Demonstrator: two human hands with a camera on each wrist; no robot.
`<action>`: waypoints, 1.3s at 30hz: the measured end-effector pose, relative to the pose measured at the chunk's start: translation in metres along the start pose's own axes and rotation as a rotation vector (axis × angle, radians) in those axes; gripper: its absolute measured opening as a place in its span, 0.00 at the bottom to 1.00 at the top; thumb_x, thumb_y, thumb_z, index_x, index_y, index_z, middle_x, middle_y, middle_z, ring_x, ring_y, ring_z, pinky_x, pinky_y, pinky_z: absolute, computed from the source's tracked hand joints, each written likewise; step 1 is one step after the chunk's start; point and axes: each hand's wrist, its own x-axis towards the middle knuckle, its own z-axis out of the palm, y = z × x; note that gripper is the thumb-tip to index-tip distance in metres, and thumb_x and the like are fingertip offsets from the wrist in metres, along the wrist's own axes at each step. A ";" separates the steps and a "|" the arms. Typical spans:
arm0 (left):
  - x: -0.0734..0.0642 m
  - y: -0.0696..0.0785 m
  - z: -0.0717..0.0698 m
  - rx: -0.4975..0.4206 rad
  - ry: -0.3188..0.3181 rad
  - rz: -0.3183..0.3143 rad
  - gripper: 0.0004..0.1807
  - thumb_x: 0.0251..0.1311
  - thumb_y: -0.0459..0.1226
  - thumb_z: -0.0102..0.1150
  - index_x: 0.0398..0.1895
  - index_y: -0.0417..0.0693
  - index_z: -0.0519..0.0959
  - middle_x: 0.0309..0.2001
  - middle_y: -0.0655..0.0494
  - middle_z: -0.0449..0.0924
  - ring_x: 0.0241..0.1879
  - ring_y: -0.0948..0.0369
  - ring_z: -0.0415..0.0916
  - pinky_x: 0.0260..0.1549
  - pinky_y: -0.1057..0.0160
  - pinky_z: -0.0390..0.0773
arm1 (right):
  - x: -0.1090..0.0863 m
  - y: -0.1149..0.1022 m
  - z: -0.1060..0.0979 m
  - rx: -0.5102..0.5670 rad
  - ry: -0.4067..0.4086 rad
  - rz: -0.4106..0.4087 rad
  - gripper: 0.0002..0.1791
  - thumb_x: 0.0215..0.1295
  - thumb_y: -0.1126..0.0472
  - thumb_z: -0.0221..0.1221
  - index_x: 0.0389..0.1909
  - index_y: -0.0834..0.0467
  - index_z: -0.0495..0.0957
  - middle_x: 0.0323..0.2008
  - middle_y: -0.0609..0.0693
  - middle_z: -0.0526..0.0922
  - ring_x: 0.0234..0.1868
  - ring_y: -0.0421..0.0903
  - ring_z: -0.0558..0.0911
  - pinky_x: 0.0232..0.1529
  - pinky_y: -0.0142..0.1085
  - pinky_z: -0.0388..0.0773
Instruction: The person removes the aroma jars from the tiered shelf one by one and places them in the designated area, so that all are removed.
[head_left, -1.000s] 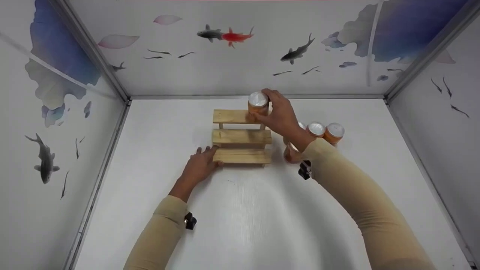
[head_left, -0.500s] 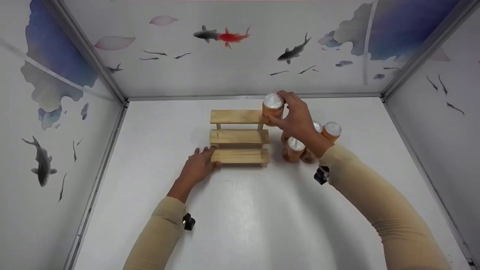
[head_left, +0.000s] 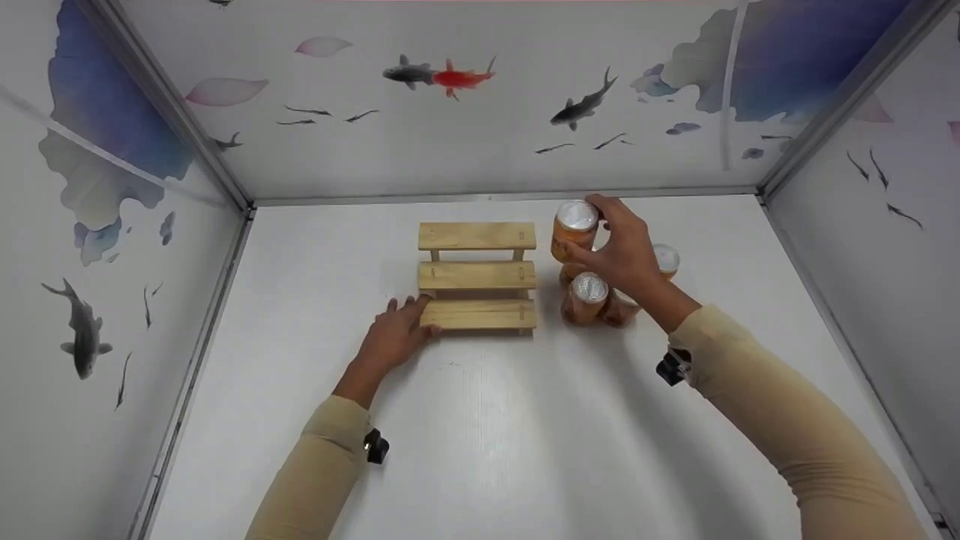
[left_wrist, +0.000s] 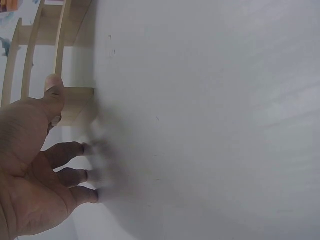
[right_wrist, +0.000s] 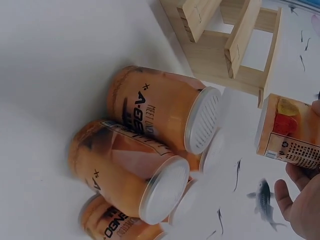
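Observation:
A small three-step wooden rack [head_left: 477, 275] stands on the white table. My left hand [head_left: 391, 336] holds the left end of its lowest step; in the left wrist view the thumb [left_wrist: 54, 85] lies on the step's edge, while the other fingers [left_wrist: 67, 155] are spread near the tabletop. Just right of the top step, my right hand [head_left: 628, 253] grips an orange-labelled can [head_left: 573, 238] with a silver lid, thumb and fingers on opposite sides. The held can [right_wrist: 290, 132] is raised above the table. Similar cans [head_left: 585, 301] stand beneath and beside the right hand, partly hidden by it.
In the right wrist view several cans [right_wrist: 155, 107] stand close together beside the rack [right_wrist: 220, 55]. White panels painted with fish [head_left: 457, 77] enclose the table on the back, left and right. A metal edge strip [head_left: 375, 200] runs along the table's back.
My right hand has carried the can rightward from over the top step to above the standing cans, leaving the top step bare. The left hand stays on the rack.

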 end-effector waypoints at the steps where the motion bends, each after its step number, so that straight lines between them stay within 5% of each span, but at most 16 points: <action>1: 0.000 0.000 0.000 0.001 -0.001 -0.002 0.40 0.82 0.56 0.58 0.89 0.51 0.62 0.86 0.33 0.58 0.87 0.29 0.48 0.83 0.25 0.53 | -0.002 0.002 -0.002 -0.005 0.006 -0.001 0.41 0.64 0.60 0.80 0.74 0.67 0.73 0.64 0.65 0.83 0.63 0.61 0.85 0.59 0.57 0.85; 28: -0.002 0.003 0.002 0.027 0.015 -0.024 0.39 0.80 0.57 0.59 0.88 0.55 0.64 0.86 0.36 0.60 0.88 0.32 0.50 0.83 0.27 0.56 | -0.066 0.052 -0.061 -0.057 0.111 0.078 0.41 0.62 0.64 0.81 0.73 0.70 0.73 0.62 0.69 0.83 0.61 0.67 0.86 0.58 0.59 0.84; 39: -0.002 -0.001 0.002 0.010 0.018 -0.004 0.40 0.81 0.57 0.58 0.88 0.53 0.63 0.86 0.35 0.60 0.87 0.31 0.50 0.83 0.27 0.56 | -0.086 0.069 -0.075 -0.103 0.148 0.111 0.41 0.60 0.64 0.81 0.72 0.69 0.75 0.59 0.68 0.84 0.59 0.65 0.87 0.52 0.18 0.67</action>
